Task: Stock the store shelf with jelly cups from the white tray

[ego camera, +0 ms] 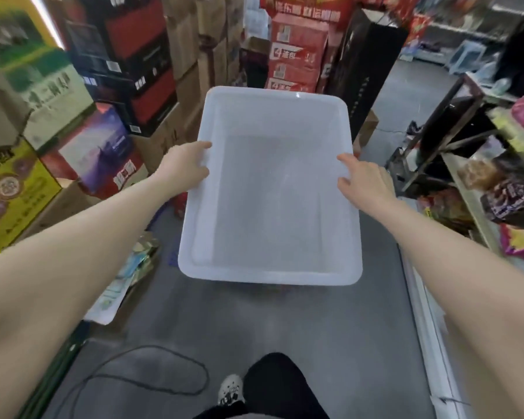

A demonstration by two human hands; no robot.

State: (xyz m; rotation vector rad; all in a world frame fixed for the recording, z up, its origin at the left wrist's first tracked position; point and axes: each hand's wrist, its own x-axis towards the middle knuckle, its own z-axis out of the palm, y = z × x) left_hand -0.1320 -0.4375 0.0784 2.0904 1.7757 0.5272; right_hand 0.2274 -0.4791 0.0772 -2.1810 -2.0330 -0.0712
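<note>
A white plastic tray [270, 189] is held out in front of me above the grey aisle floor, and nothing lies inside it. My left hand [183, 167] grips the tray's left rim, thumb on top and fingers underneath. My right hand [365, 179] grips the right rim the same way. No jelly cups are visible in the tray. The store shelf [478, 182] with packaged snacks runs along the right side of the aisle.
Stacked cartons and gift boxes [109, 95] line the left side, and red cases [297, 52] are piled at the far end. A black cable [152, 373] loops on the floor near my feet. Flattened packaging [124, 276] lies at the left of the floor.
</note>
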